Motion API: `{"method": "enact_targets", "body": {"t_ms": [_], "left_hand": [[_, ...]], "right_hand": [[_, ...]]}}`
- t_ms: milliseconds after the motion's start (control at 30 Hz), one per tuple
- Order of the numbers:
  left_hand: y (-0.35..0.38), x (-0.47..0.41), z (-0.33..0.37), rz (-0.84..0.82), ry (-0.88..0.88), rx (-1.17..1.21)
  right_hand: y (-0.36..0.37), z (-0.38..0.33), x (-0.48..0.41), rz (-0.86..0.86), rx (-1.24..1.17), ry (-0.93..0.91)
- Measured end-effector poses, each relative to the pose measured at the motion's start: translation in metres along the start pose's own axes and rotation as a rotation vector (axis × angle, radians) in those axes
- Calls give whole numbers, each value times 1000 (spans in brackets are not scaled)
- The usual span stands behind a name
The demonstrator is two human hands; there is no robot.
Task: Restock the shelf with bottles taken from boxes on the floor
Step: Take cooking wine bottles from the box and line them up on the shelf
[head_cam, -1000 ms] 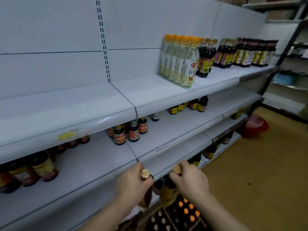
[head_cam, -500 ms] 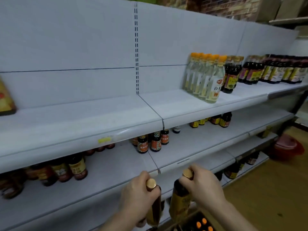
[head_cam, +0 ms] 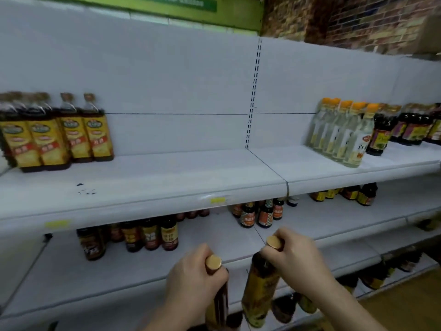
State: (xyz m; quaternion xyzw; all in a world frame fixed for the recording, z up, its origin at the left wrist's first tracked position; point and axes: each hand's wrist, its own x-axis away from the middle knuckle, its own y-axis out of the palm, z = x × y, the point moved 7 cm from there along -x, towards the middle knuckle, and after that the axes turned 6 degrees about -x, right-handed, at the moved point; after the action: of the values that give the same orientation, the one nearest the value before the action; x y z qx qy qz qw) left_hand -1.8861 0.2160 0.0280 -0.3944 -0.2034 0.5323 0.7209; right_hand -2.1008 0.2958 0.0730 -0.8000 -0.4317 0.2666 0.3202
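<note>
Bottles (head_cam: pixel 261 290) lifted from the box sit higher than a second ago, and the box has dropped out of view. At 9 o'clock yellow-labelled bottles (head_cam: pixel 71 137) stand on the upper shelf (head_cam: pixel 167 177). At 6 o'clock the left hand (head_cam: pixel 193 280) clamps a slim dark bottle (head_cam: pixel 220 304) by its neck. Just right, the right hand (head_cam: pixel 298 256) grips a gold-labelled bottle (head_cam: pixel 260 297) likewise. Both hang before the second shelf (head_cam: pixel 107 278), so placing seems next.

Retail shop, grocery aisle: white gondola shelving (head_cam: pixel 167 187) with slotted uprights, rows of identical sauce bottles (head_cam: pixel 57 137), yellow price tags (head_cam: pixel 217 200) on shelf edges.
</note>
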Motion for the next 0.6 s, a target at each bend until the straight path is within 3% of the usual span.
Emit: {"method": "enact_targets", "body": {"t_ms": [600], "left_hand": [[-193,95,-136,202,-165,44]], "right_hand": [[85,-210,70,-128,-68,-302]]}}
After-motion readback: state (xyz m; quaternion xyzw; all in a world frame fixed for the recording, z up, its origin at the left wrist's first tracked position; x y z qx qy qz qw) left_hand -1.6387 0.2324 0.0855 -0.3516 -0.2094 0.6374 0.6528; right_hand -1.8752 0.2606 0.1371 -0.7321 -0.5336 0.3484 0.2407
